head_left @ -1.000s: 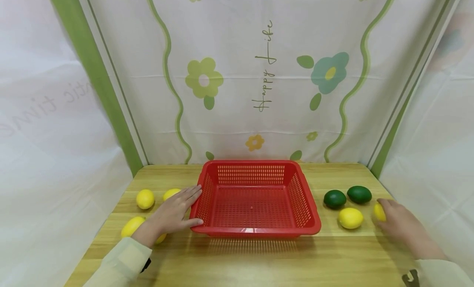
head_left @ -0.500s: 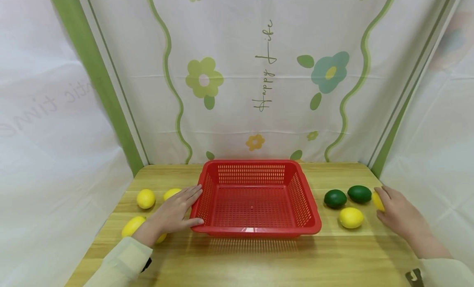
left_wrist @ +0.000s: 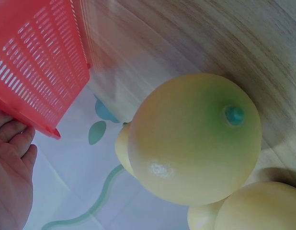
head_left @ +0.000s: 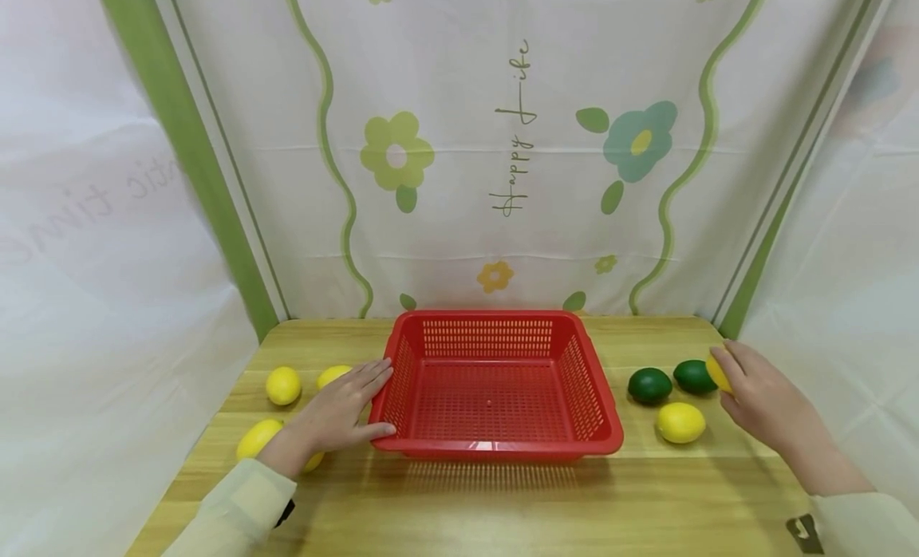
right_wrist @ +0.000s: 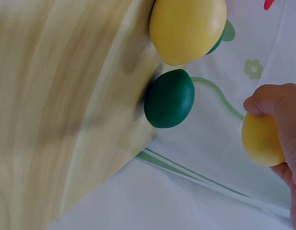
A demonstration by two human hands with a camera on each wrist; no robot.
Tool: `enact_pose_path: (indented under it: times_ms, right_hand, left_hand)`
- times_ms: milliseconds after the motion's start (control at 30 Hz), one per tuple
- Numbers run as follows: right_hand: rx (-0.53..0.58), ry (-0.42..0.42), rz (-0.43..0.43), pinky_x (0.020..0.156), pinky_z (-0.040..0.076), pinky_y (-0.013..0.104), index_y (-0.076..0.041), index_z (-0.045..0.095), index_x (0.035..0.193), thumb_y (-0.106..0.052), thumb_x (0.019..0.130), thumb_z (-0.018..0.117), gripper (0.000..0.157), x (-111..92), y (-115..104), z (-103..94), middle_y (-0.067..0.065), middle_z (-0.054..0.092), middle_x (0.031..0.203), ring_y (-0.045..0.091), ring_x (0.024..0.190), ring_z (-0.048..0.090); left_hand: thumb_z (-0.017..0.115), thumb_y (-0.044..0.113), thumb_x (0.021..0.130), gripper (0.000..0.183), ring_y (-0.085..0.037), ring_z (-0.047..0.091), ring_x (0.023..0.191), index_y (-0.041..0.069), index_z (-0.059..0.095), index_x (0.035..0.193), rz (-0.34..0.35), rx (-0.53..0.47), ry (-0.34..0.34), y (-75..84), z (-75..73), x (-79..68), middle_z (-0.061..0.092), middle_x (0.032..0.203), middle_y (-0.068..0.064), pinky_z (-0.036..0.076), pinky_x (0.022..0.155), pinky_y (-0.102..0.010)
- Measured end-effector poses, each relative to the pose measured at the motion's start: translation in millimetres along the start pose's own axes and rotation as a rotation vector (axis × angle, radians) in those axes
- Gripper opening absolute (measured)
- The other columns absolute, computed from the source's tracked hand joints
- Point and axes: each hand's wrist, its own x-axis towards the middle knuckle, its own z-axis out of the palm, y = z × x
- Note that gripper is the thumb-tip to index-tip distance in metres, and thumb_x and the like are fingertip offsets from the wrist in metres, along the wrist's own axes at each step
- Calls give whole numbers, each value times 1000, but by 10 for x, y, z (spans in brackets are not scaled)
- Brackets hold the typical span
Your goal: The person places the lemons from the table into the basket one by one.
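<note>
A red plastic basket with slotted walls stands mid-table, nothing inside it. On its left rim rests my left hand, fingers straight and thumb spread; the left wrist view shows those fingers against the rim. My right hand grips a yellow lemon between thumb and fingers. In the right wrist view this lemon is held off the table. Near that hand lie two dark green fruits, one nearer the basket and one partly behind the held lemon, plus another lemon.
Left of the basket several lemons lie on the wooden table, one at the back and one beside my left wrist; others are partly covered by the hand. A patterned white curtain hangs behind the table.
My right hand has lifted the lemon and carried it up and slightly left, so that it now overlaps the right green fruit in the head view. The left hand has stayed on the basket rim.
</note>
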Motion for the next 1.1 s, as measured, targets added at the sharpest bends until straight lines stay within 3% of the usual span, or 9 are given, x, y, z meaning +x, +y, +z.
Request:
enact_pose_path:
  times_ms: [67, 100, 200, 300, 1100]
  right_hand:
    - [-5, -2, -16, 113, 26, 37, 17, 53, 118, -39, 100, 22, 67, 44, -19, -19, 40, 53, 111, 54, 98, 52]
    - [-8, -7, -25, 110, 31, 39, 17, 53, 118, -40, 101, 20, 68, 65, -27, -29, 39, 53, 111, 54, 99, 52]
    - [-17, -17, -54, 90, 48, 53, 17, 55, 116, -38, 102, 20, 67, 126, -51, -46, 39, 54, 111, 54, 99, 53]
    - [-25, -14, -83, 72, 50, 61, 16, 55, 115, -34, 102, 21, 63, 177, -68, -51, 38, 55, 111, 53, 99, 54]
    - [-41, 22, -229, 75, 51, 58, 15, 57, 113, -22, 100, 23, 52, 634, -265, -132, 36, 57, 108, 50, 99, 56]
  left_hand:
    - [60, 59, 87, 86, -34, 34, 138, -2, 42, 145, -1, 1, 0, -2, 0, -1, 35, 152, -16, 32, 110, -49]
    - [60, 59, 87, 86, -34, 34, 138, -2, 42, 145, -1, 1, 1, -4, 1, -2, 35, 152, -15, 32, 110, -49]
    - [61, 58, 87, 86, -33, 34, 138, -2, 42, 145, -1, 1, 4, -5, 9, -9, 35, 152, -15, 32, 110, -49]
    - [62, 58, 87, 85, -34, 35, 138, -2, 42, 145, 1, -1, 11, -8, 13, -11, 36, 152, -15, 33, 109, -49]
    - [54, 64, 88, 88, -33, 34, 138, -3, 43, 144, 0, 7, -7, -5, -16, 5, 36, 152, -16, 32, 110, -48]
